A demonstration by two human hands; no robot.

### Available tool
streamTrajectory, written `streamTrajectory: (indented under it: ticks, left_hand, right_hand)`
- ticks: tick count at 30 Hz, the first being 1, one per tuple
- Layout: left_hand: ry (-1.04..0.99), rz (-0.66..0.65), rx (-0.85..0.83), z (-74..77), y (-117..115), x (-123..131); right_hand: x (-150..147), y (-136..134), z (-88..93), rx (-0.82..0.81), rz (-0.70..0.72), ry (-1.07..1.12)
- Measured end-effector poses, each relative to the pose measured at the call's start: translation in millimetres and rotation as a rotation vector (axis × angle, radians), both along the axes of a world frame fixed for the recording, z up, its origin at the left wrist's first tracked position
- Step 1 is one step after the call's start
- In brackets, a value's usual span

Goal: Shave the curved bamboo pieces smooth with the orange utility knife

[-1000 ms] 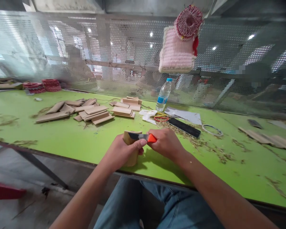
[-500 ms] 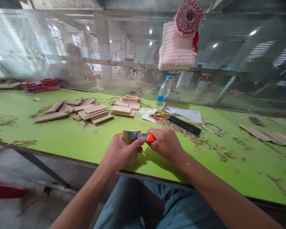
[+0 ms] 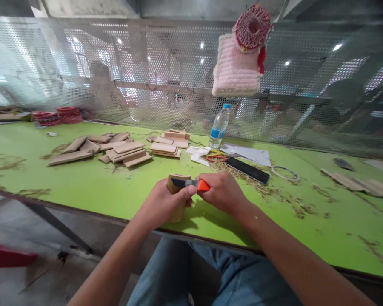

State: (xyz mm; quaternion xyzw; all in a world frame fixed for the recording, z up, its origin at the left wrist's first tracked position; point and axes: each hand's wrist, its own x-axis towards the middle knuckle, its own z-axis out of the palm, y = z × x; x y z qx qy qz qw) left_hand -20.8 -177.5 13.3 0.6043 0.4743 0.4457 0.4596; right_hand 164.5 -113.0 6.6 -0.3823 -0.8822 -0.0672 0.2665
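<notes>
Near the front edge of the green table [image 3: 92,187], my left hand [image 3: 164,202] is wrapped round a curved tan piece [image 3: 178,214] standing roughly upright. My right hand [image 3: 223,191] grips the orange handle of a knife [image 3: 203,185]. The dark blade points left and lies across the upper part of the tan piece, with my left thumb against the knife near the handle. Further back on the left lie several similar curved pieces [image 3: 127,147], loose and stacked.
Behind the hands are a water bottle [image 3: 217,129], red scissors [image 3: 216,158], a black phone [image 3: 248,169], a white ring [image 3: 285,173] and scattered shavings [image 3: 301,208]. Red coils [image 3: 69,115] stand far left. A mesh screen [image 3: 166,76] rises behind, with a pink pad [image 3: 238,68] hanging there.
Both hands, the knife and the tan piece have shifted very slightly right. The whole view has moved a little; the grips look the same.
</notes>
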Motion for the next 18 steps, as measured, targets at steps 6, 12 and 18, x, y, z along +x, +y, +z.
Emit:
streamTrajectory:
  ticks: [6,12,18]
  left_hand:
    - [0.059,0.067,0.012,-1.1,-2,2]
    - [0.123,0.179,0.034,0.4,-7,7]
    - [0.02,0.23,-0.023,-0.3,-9,12]
  right_hand:
    - [-1,-1,0.1,0.0,-0.033,-0.026]
    - [-5,-5,-4.4,0.056,-0.062,0.031]
    - [-4,-3,-0.7,0.095,-0.121,0.162]
